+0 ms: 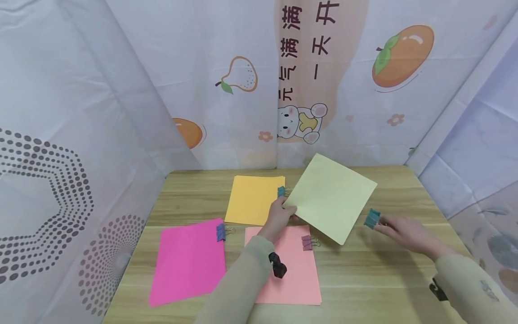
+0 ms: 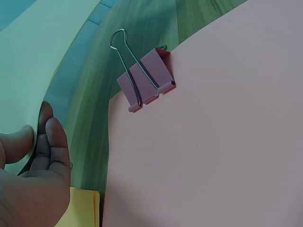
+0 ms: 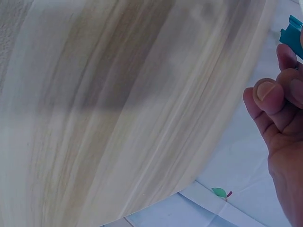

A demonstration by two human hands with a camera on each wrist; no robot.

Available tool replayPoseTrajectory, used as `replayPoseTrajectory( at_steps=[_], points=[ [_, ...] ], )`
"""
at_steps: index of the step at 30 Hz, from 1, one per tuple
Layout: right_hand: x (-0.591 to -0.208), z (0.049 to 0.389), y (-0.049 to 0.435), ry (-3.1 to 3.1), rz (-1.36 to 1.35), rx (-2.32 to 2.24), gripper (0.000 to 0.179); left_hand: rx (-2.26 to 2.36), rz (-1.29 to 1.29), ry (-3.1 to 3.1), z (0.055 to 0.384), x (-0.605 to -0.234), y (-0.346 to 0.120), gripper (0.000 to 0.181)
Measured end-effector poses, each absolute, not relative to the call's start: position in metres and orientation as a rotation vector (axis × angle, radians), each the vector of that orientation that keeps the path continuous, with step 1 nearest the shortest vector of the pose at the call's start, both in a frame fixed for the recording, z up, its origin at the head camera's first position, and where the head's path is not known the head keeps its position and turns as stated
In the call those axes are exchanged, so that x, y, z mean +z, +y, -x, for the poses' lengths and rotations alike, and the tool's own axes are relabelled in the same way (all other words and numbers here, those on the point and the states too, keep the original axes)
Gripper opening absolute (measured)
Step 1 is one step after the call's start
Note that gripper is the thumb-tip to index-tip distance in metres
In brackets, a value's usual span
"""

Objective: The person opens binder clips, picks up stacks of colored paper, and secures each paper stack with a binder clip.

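Note:
A pale yellow sheaf of paper (image 1: pixel 332 198) is tilted up off the table, its left corner pinched between the thumb and fingers of my left hand (image 1: pixel 280 216). In the left wrist view that thumb lies on one face of the paper (image 2: pixel 42 52) and the fingers on the other. Over the table to the right, my right hand (image 1: pixel 408 234) grips a teal binder clip (image 1: pixel 372 218) by its handle end, apart from the paper's right edge. The right wrist view shows only part of the teal clip (image 3: pixel 292 37) above the curled fingers.
An orange-yellow stack (image 1: pixel 252 200) with a teal clip (image 1: pixel 281 191) lies behind my left hand. Nearer are a magenta stack (image 1: pixel 190 261) with a blue clip (image 1: pixel 221 231) and a pink stack (image 1: pixel 297 274) with a mauve clip (image 1: pixel 307 243). Printed curtains (image 1: pixel 243 40) surround the wooden table (image 1: pixel 364 288).

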State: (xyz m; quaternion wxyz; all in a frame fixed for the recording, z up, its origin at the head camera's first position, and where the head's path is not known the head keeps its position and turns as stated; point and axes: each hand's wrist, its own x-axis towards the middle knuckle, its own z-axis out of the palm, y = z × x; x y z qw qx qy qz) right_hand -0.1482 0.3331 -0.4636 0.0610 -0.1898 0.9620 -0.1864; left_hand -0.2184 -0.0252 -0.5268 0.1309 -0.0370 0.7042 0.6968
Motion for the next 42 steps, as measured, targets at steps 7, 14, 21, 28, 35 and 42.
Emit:
replayPoseTrajectory(
  at_steps=[7, 14, 21, 28, 35, 42],
  points=[
    [-0.455, 0.152, 0.33, 2.898, 0.568, -0.561, 0.02, 2.068, 0.112, 2.007, 0.218, -0.53, -0.025, 0.033],
    [-0.45, 0.153, 0.328, 2.892, 0.592, -0.576, 0.021, 2.081, 0.101, 1.996, 0.216, -0.528, -0.025, 0.034],
    [-0.445, 0.157, 0.327, 2.921, 0.658, -0.579, 0.018, 2.114, 0.085, 1.978, 0.216, -0.529, -0.024, 0.03],
    [-0.439, 0.157, 0.324, 2.9, 0.632, -0.57, 0.02, 2.125, 0.072, 1.98, 0.215, -0.531, -0.024, 0.031],
    [-0.438, 0.159, 0.325, 2.878, 0.622, -0.615, 0.025, 2.145, 0.083, 1.956, 0.215, -0.533, -0.024, 0.03],
    [-0.436, 0.161, 0.324, 2.858, 0.588, -0.614, 0.025, 2.166, 0.085, 1.933, 0.215, -0.533, -0.025, 0.028]
  ],
)
